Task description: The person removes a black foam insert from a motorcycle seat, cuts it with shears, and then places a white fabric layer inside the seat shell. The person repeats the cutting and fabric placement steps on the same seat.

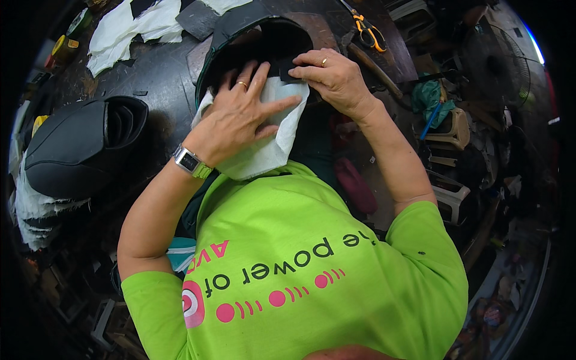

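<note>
A black, curved, hollow shell of stiff material (255,21) lies at the table's near edge, its opening turned toward me. White cloth (273,141) hangs out of that opening over my lap. Fingers spread, my left hand (240,114) lies flat on the cloth and reaches partly into the shell. On the right side of the opening, my right hand (336,84) pinches a small dark piece of material (291,71) between thumb and fingers, beside the cloth's upper edge. The far inside of the shell is in shadow.
Several nested black shells (84,147) sit on the left over white cloth (36,204). More white cloth (135,30) lies at the far left of the dark table (162,81). Orange-handled scissors (369,33) and a wooden-handled hammer (375,69) lie at the right. A fan (495,66) stands beyond.
</note>
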The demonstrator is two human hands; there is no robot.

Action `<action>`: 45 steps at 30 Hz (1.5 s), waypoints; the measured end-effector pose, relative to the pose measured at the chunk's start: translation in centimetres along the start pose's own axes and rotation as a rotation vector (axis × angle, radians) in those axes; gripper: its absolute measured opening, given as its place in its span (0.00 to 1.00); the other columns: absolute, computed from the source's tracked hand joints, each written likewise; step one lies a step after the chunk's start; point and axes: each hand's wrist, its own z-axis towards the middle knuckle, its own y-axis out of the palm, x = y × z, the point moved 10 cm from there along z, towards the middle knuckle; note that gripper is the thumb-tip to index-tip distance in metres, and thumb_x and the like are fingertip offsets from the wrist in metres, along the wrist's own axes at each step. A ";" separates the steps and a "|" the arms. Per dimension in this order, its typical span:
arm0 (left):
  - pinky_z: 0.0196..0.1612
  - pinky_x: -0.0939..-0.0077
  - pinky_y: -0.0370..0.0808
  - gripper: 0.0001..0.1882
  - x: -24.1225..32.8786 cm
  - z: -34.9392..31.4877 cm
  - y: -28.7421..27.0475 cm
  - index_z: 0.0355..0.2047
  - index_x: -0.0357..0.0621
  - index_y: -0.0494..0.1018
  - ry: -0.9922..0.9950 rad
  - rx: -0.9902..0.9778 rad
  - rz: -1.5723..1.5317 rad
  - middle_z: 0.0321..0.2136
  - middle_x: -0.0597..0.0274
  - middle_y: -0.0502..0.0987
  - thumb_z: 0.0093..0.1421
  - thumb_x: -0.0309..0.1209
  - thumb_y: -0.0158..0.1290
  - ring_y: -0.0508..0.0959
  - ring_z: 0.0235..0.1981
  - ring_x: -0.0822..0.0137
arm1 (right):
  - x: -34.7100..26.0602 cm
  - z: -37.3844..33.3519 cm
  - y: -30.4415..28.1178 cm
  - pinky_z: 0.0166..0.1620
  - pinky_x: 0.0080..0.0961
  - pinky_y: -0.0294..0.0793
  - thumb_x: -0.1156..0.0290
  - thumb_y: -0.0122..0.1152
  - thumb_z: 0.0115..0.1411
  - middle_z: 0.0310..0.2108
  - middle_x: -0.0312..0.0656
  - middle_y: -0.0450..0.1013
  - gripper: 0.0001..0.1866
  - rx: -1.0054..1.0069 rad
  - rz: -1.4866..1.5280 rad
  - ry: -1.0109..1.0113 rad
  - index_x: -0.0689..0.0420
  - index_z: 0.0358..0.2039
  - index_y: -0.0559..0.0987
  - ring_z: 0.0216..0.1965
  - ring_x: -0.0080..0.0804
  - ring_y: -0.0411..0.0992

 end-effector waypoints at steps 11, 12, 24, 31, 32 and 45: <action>0.65 0.31 0.62 0.38 1.4 -0.1 -0.2 0.70 0.73 0.60 0.053 -0.007 0.015 0.74 0.58 0.53 0.61 0.52 0.60 0.58 0.69 0.33 | -1.2 -2.4 0.3 0.63 0.47 0.69 0.64 0.65 0.62 0.57 0.39 0.77 0.19 -0.112 -0.123 -0.057 0.46 0.54 0.82 0.59 0.40 0.73; 0.65 0.30 0.62 0.39 1.5 -0.1 -0.1 0.71 0.73 0.59 0.056 -0.008 0.015 0.73 0.57 0.54 0.61 0.52 0.60 0.58 0.69 0.32 | -1.2 -2.7 0.3 0.64 0.49 0.66 0.63 0.65 0.63 0.58 0.39 0.76 0.20 -0.126 -0.123 -0.040 0.46 0.55 0.81 0.60 0.40 0.72; 0.66 0.46 0.65 0.31 0.1 -1.0 -5.9 0.65 0.52 0.68 0.018 0.138 -0.228 0.65 0.53 0.68 0.62 0.35 0.61 0.68 0.65 0.46 | 1.9 0.0 -0.5 0.44 0.24 0.76 0.79 0.71 0.52 0.43 0.43 0.75 0.41 0.170 0.369 0.509 0.53 0.68 0.67 0.38 0.26 0.73; 0.61 0.60 0.68 0.16 -2.7 -3.4 -6.4 0.51 0.41 0.78 -0.090 0.114 -0.119 0.54 0.56 0.78 0.62 0.27 0.59 0.75 0.58 0.57 | -5.8 5.8 -6.0 0.47 0.38 0.78 0.84 0.66 0.52 0.46 0.51 0.77 0.33 0.324 -0.230 -0.017 0.54 0.61 0.74 0.44 0.51 0.76; 0.58 0.61 0.68 0.18 -2.5 -3.5 -5.6 0.52 0.41 0.77 -0.082 0.095 -0.138 0.54 0.57 0.77 0.61 0.27 0.60 0.75 0.58 0.57 | -6.9 5.5 -4.2 0.47 0.37 0.78 0.82 0.68 0.53 0.45 0.50 0.77 0.29 0.230 -0.034 -0.017 0.57 0.57 0.76 0.44 0.48 0.77; 0.44 0.67 0.69 0.10 -3.2 -4.4 -4.6 0.39 0.54 0.82 -0.159 0.359 -0.218 0.43 0.71 0.80 0.55 0.32 0.65 0.79 0.47 0.66 | -8.0 -0.4 2.9 0.58 0.40 0.71 0.61 0.78 0.50 0.51 0.48 0.75 0.32 0.012 0.133 0.062 0.60 0.53 0.77 0.53 0.50 0.72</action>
